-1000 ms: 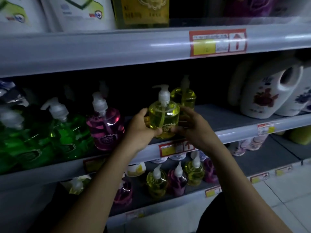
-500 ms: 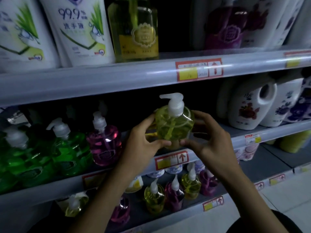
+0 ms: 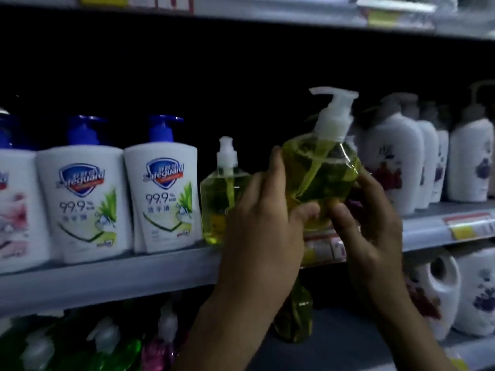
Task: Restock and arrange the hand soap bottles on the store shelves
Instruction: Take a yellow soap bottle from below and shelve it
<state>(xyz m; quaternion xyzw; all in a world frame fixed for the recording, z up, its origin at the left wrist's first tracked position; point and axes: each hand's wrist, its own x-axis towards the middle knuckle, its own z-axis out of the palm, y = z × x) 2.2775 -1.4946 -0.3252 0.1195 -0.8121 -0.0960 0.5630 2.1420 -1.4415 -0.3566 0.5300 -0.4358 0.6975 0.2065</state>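
Both hands hold a clear yellow pump bottle, seemingly tilted.

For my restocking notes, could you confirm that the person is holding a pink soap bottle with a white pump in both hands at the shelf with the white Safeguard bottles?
Not quite: the head view shows the soap bottle is yellow, not pink. Both the left hand and right hand hold it, its pump is white, and it is at the shelf with the white Safeguard bottles.
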